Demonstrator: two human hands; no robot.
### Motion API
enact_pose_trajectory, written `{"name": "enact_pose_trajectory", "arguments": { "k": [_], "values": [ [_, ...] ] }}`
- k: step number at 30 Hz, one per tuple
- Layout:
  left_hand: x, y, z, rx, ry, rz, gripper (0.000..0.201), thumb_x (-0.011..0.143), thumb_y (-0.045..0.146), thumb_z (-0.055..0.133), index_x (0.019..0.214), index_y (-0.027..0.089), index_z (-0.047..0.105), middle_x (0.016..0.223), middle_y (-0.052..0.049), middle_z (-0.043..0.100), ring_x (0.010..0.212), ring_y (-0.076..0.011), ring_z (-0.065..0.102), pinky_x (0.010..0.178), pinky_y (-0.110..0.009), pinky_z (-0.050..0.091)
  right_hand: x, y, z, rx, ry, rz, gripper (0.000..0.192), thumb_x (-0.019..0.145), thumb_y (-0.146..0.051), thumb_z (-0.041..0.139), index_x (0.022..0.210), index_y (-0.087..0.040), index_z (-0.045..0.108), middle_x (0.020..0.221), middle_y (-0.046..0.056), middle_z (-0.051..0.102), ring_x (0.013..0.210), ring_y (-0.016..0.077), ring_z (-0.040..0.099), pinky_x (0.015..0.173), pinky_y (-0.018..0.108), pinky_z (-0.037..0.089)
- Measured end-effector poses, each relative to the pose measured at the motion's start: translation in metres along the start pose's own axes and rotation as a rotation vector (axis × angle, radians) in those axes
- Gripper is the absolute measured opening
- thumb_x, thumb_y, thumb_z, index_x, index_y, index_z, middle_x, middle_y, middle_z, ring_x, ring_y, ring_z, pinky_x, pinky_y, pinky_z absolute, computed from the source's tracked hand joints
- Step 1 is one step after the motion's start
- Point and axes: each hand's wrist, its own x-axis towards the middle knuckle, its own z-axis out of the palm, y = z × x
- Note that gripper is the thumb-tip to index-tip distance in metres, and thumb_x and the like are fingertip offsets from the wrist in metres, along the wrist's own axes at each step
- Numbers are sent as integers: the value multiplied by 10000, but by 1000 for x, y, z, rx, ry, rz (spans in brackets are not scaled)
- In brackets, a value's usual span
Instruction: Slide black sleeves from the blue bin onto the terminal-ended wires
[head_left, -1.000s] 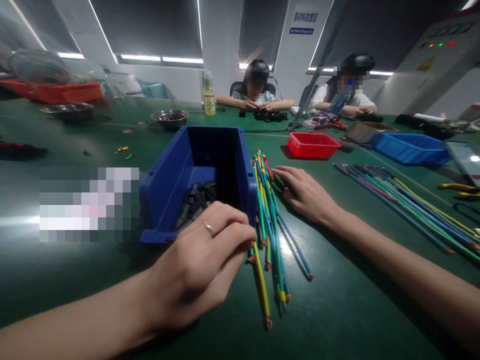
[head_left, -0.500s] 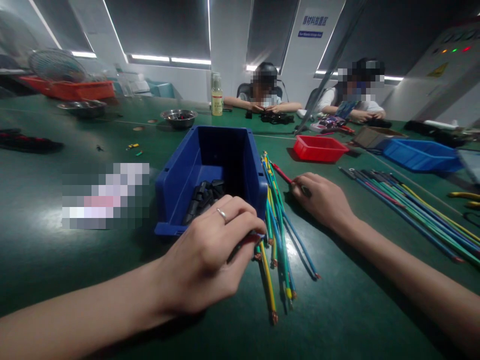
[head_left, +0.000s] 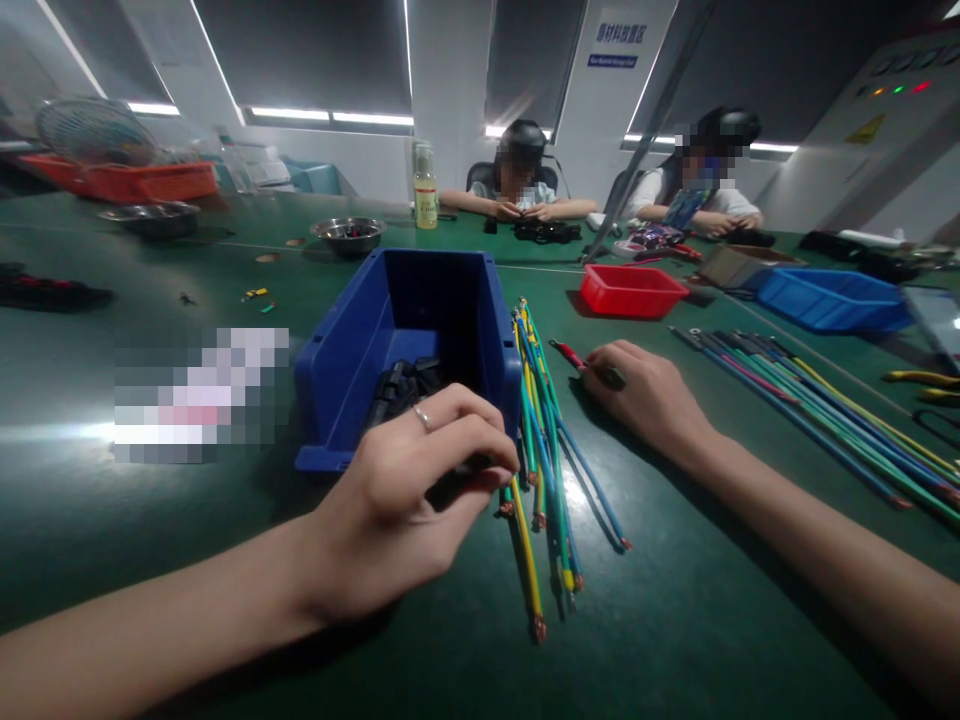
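Note:
My right hand (head_left: 637, 395) rests on the green table with its fingers closed on a red wire (head_left: 571, 355). The wire's ring-terminal end points away from me, and the rest is hidden by the hand. My left hand (head_left: 424, 490), with a ring on one finger, is in front of the dark blue bin (head_left: 315, 400). Its fingers are curled with the tips together; something dark shows inside the curl, too hidden to name. Several black plastic parts (head_left: 401, 385) lie in the bin. Between my hands is a bundle of yellow-green, green and blue wires (head_left: 551, 450) with bare copper ends.
More wires (head_left: 810, 400) lie in a row at the right, near yellow-handled pliers (head_left: 926, 380). Behind them are a red tray (head_left: 634, 292) and a blue tray (head_left: 832, 300). A metal bowl (head_left: 349, 235) and bottle (head_left: 425, 190) stand farther back. Two people work across the table.
The red wire's tip has moved right, away from the wire bundle, and more of the wire is hidden by my right hand. The view has shifted slightly; my left hand stays by the bin.

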Motion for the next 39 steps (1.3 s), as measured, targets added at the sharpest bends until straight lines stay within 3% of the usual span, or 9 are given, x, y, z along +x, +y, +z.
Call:
{"name": "enact_pose_trajectory", "arguments": {
  "k": [3,8,15,20,25,28,31,35,39],
  "values": [
    [3,1,0,16,33,-6,240,867,10,644,1050,162,613,984,-14,645,889,-92,633,796,-190,526,-2,2,-1,9,7,-7,244,951,-368,494,1004,-183,644,1020,111,656,856,239,617,743,350,479],
    [5,3,-2,27,20,-71,221,866,46,670,1042,171,626,1015,-19,644,910,-106,645,789,-193,541,-11,-1,-9,-66,-90,-11,299,977,-282,398,1016,-146,662,1058,153,651,912,260,617,788,371,489],
    [7,3,-7,96,-62,-189,221,848,161,744,1038,225,651,1021,26,676,918,-113,665,814,-207,532,-25,0,-17,15,-86,42,183,926,-289,501,966,-173,636,946,101,650,819,221,604,719,336,472],
    [1,2,-8,200,-98,-165,129,912,272,696,1027,220,669,971,23,712,903,-135,674,802,-243,525,-25,2,-10,62,-1,4,174,942,-295,491,946,-178,619,960,107,658,879,236,601,747,347,472],
    [3,-5,-13,158,-108,-17,159,924,203,682,1083,189,677,1000,11,713,933,-94,664,832,-182,507,-27,-15,-13,251,208,172,202,983,-361,486,1028,-178,558,833,61,688,637,168,611,587,287,459],
    [8,-7,-19,255,-9,28,200,916,219,699,1113,181,688,1020,5,720,948,-90,665,851,-171,500,-32,-32,-19,302,357,83,191,1002,-365,478,1034,-185,537,809,31,677,589,133,604,550,254,462],
    [11,-7,-23,336,77,14,190,913,227,705,1095,174,703,1023,1,724,931,-89,669,844,-173,496,-39,-48,-26,229,473,-106,93,991,-283,506,1014,-197,536,781,7,657,574,116,599,530,234,463],
    [10,-8,-22,318,39,4,162,916,217,700,1075,187,707,996,15,716,903,-74,664,807,-155,489,-47,-64,-36,146,459,-366,44,993,-190,509,1004,-192,552,788,5,683,571,93,597,511,208,427],
    [8,-9,-18,286,38,11,128,929,173,674,1053,171,706,974,7,708,917,-70,656,846,-147,484,-49,-72,-41,104,401,-467,158,1026,-189,449,996,-150,600,715,9,665,507,73,540,447,215,341]
  ]
}}
